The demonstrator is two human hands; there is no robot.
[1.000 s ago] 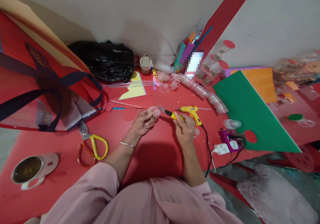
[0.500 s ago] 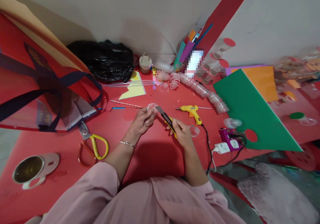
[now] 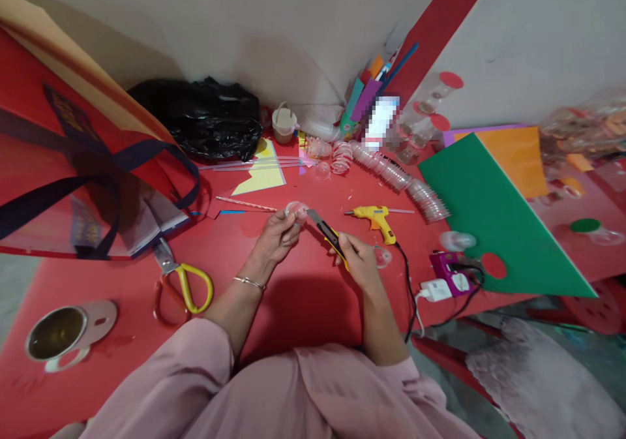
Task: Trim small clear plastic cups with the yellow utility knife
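From where I stood, the left hand (image 3: 281,235) pinched a small clear plastic piece (image 3: 296,212) above the red counter (image 3: 303,295). The right hand (image 3: 356,256) gripped a yellow-and-black cutter (image 3: 328,231), its blade at the piece's edge. The yellow glue gun (image 3: 375,218) lay near the right hand.

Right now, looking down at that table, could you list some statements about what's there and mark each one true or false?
1. The right hand holds a utility knife. True.
2. The left hand holds the scissors. False: it holds a clear plastic piece; the scissors lie on the table.
3. The yellow glue gun lies on the table. True.
4. The mug stands on the green sheet. False: it stands at the far left; the sheet is on the right.
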